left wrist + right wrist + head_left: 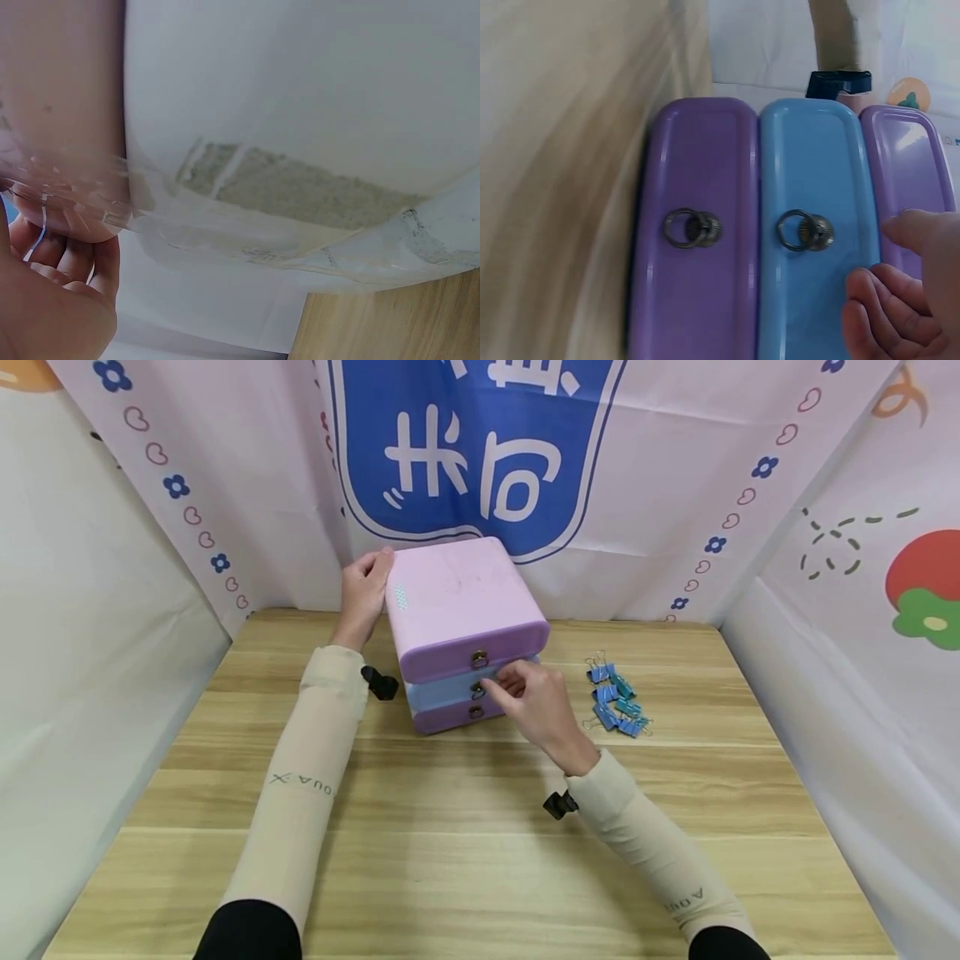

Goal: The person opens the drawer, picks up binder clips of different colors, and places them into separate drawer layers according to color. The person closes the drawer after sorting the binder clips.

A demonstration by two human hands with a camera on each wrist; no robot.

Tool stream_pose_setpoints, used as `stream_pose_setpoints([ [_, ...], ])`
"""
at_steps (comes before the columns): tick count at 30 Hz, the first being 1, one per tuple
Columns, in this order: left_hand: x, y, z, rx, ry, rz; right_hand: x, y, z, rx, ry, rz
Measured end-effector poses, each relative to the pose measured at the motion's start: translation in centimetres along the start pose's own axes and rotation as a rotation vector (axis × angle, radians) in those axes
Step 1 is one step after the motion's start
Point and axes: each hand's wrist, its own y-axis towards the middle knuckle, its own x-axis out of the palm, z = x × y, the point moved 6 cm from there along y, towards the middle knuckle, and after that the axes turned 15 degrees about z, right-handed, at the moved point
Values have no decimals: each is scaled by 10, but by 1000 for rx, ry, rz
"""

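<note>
A small three-drawer box (pixel 465 589) stands on the table, with a pink top and purple, blue and purple drawer fronts. My left hand (pixel 365 593) grips its back left corner, its fingers bent round the edge; part of them is hidden in the head view. In front of the blue middle drawer (pixel 817 150) is my right hand (pixel 536 702), thumb forward and fingers loosely curled, holding nothing. The middle drawer's ring pull (pixel 805 230) hangs free beside the fingers. Below it, the bottom purple drawer (pixel 705 157) has its own ring pull (pixel 692 228). All drawers look closed.
Several blue and teal binder clips (pixel 617 700) lie in a heap on the wooden table (pixel 450 843), right of the box. A printed cloth backdrop (pixel 675 460) rises behind the box, and white cloth walls (pixel 97 610) flank the table.
</note>
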Motion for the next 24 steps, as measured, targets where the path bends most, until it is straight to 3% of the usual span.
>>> stream_pose_setpoints([
  [10,-1,0,0,-1,-2,-5,16,-17,7,17,-33,-63],
  [24,-5,-6,2,24,-16,26,29,-20,14,-3,-77,-32],
])
